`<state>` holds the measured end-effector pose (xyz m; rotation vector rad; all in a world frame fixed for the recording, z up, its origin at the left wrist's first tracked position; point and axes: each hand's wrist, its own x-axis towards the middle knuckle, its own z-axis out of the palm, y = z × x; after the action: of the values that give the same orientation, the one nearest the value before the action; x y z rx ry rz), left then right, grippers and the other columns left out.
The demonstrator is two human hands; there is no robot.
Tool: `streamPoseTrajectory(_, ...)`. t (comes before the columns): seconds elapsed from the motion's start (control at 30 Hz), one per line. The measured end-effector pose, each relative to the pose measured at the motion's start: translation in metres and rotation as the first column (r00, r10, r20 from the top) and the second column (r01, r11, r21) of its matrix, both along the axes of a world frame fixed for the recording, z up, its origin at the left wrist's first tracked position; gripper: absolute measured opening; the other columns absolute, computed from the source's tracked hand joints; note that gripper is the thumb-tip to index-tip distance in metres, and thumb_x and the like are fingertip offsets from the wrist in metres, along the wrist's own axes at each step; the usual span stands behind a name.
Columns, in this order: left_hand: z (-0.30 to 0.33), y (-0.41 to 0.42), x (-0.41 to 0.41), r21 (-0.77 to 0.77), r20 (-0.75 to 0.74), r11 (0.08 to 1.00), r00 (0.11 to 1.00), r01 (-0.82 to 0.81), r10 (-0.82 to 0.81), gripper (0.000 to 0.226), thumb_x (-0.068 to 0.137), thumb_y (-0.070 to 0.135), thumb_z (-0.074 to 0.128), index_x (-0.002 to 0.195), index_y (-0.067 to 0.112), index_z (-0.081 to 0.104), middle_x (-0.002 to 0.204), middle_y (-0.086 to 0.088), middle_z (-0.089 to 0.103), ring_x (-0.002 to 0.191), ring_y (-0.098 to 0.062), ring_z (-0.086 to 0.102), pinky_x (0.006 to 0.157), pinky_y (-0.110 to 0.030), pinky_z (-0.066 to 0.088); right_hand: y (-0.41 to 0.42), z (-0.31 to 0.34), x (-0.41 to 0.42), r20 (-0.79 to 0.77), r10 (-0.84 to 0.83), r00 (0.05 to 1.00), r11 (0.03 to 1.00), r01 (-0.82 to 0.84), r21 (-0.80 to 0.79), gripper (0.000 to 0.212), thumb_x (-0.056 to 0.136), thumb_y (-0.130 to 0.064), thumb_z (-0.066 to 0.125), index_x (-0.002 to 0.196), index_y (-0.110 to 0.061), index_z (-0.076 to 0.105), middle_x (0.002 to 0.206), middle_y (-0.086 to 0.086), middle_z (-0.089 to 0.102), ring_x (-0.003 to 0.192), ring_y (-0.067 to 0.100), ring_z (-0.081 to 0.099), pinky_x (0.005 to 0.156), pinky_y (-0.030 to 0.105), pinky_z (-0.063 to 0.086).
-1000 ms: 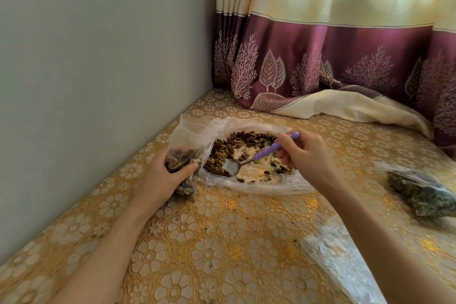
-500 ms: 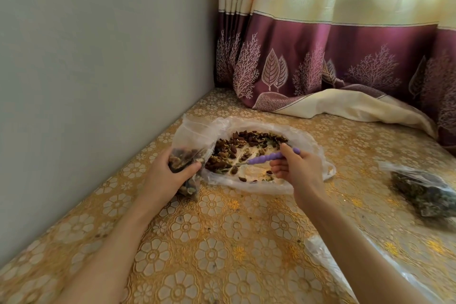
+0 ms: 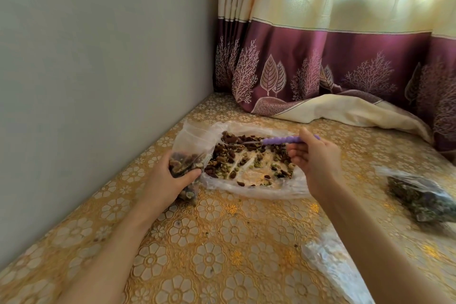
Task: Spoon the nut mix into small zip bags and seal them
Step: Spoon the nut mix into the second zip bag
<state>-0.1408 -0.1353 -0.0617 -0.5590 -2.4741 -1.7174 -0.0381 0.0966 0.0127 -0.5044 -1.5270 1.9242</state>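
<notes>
Spoon back across the pile for another scoop

My right hand (image 3: 314,158) grips the purple-handled metal spoon (image 3: 278,141), which a second ago sat low at the near-left of the loose brown-and-green nut mix (image 3: 249,158) and now reaches across its far edge, so the next load, I judge, comes from there. My left hand (image 3: 170,177) still clutches the small clear zip bag (image 3: 187,155), partly filled, mouth open beside the crumpled clear plastic sheet (image 3: 271,191) under the mix on the gold floral surface (image 3: 209,242). Sealing comes later.
</notes>
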Motion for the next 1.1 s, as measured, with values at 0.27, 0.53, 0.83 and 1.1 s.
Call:
streamPoseTrajectory(0.27, 0.0, 0.0, 0.003, -0.001, -0.03, 1.0, 0.999, -0.015, 0.015, 0.037, 0.072, 0.036, 0.077, 0.09, 0.045, 0.046, 0.094, 0.025, 0.054, 0.082, 0.014, 0.052, 0.059, -0.006, 0.037, -0.027, 0.03, -0.01, -0.126, 0.14, 0.982, 0.972, -0.113, 0.204, 0.035, 0.097, -0.013, 0.049, 0.066, -0.005, 0.062, 0.063, 0.005, 0.07, 0.053, 0.01, 0.052, 0.046, 0.015, 0.042)
streamPoseTrajectory(0.53, -0.002, 0.0, 0.001, 0.029, -0.016, 0.999, 1.0, -0.023, 0.024, 0.048, 0.072, 0.035, 0.078, 0.103, 0.04, 0.042, 0.097, 0.025, 0.054, 0.082, 0.017, 0.051, 0.058, 0.001, 0.039, -0.043, 0.022, -0.008, -0.149, 0.28, 0.948, 0.805, -0.147, 0.575, 0.015, 0.096, -0.008, 0.05, 0.085, -0.007, 0.06, 0.066, -0.012, 0.07, 0.059, 0.008, 0.058, 0.053, 0.016, 0.049)
streamPoseTrajectory(0.83, -0.005, 0.0, -0.002, 0.02, -0.015, 0.999, 0.999, -0.032, 0.033, 0.053, 0.072, 0.036, 0.078, 0.11, 0.033, 0.042, 0.098, 0.025, 0.051, 0.087, 0.01, 0.05, 0.066, -0.007, 0.036, -0.009, 0.008, 0.001, -0.186, -0.009, 0.982, 0.96, 0.061, 0.273, 0.029, 0.097, -0.019, 0.051, 0.072, -0.008, 0.061, 0.056, -0.002, 0.065, 0.051, 0.011, 0.054, 0.047, 0.018, 0.045)
streamPoseTrajectory(1.1, -0.006, 0.001, -0.004, 0.014, -0.023, 0.999, 0.999, -0.043, 0.043, 0.053, 0.072, 0.033, 0.078, 0.113, 0.028, 0.044, 0.098, 0.02, 0.053, 0.087, 0.003, 0.053, 0.066, -0.009, 0.037, -0.006, -0.02, 0.001, 0.049, 0.005, 0.999, 0.907, -0.025, 0.42, 0.031, 0.096, -0.015, 0.051, 0.069, -0.003, 0.06, 0.066, 0.013, 0.071, 0.046, 0.011, 0.05, 0.042, 0.019, 0.039)
